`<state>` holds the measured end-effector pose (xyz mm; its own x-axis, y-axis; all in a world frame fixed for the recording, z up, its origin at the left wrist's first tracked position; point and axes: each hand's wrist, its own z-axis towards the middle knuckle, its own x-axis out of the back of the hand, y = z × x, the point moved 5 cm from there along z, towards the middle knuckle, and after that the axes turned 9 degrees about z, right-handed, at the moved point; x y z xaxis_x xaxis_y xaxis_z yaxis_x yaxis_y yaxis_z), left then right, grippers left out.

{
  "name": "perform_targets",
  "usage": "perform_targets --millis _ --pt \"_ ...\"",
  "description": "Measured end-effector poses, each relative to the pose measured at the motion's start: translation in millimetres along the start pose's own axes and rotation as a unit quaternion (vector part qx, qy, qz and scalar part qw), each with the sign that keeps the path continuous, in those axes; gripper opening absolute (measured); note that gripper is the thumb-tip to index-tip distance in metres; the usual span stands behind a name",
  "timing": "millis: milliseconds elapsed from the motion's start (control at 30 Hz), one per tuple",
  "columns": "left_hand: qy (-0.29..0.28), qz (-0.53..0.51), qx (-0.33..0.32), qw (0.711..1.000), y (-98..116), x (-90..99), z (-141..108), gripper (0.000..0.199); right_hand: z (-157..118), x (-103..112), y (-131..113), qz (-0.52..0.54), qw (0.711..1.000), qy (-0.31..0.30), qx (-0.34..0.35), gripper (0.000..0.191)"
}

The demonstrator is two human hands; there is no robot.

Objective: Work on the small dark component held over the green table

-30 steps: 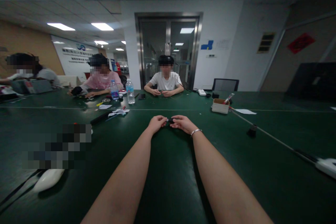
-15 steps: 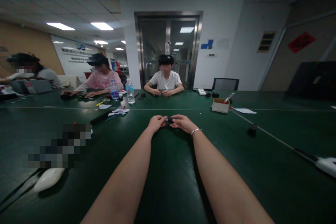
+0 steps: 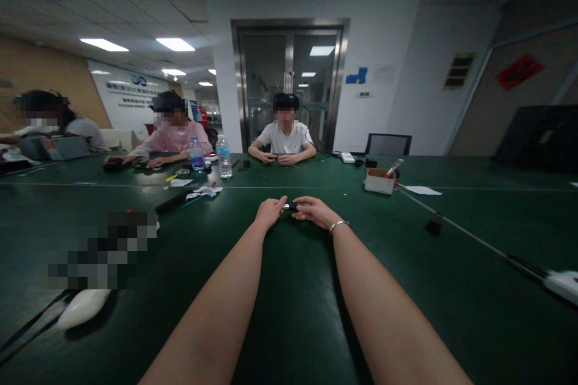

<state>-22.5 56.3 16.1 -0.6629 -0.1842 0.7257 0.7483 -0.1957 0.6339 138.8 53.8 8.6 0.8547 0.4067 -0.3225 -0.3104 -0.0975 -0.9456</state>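
Near the frame's centre, a small black-and-silver cylinder (image 3: pixel 291 207) bridges 2 pinching grips: left hand (image 3: pixel 270 212) on its silver end, right hand (image 3: pixel 316 212) on the black. Slackening fingertips might let it roll across the green bench (image 3: pixel 295 301).

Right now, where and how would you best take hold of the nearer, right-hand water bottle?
Grip the nearer bottle around its upright body, probably from the near right side: it stands taller than wide, and the other bottle stands close on its left.
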Motion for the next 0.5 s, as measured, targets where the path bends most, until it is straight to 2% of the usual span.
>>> perform_targets --millis 233,367,500 --pt "-0.002 -0.010 0.006 1.000 1.6 -2.0 -0.6 0.056 0.2 0.0 -0.4 0.004 1.000 0.007 0.005 0.024" --pt "0.016 -0.078 -0.005 0.997 0.3 -4.3 1.2 0.039 0.0 -0.4 -0.2 -0.006 1.000 0.018 -0.005 0.021" --pt "-0.013 -0.183 -0.025 0.983 -0.1 -9.2 2.6 0.033 0.6 0.2 -0.2 0.008 0.999 0.030 -0.004 0.018"
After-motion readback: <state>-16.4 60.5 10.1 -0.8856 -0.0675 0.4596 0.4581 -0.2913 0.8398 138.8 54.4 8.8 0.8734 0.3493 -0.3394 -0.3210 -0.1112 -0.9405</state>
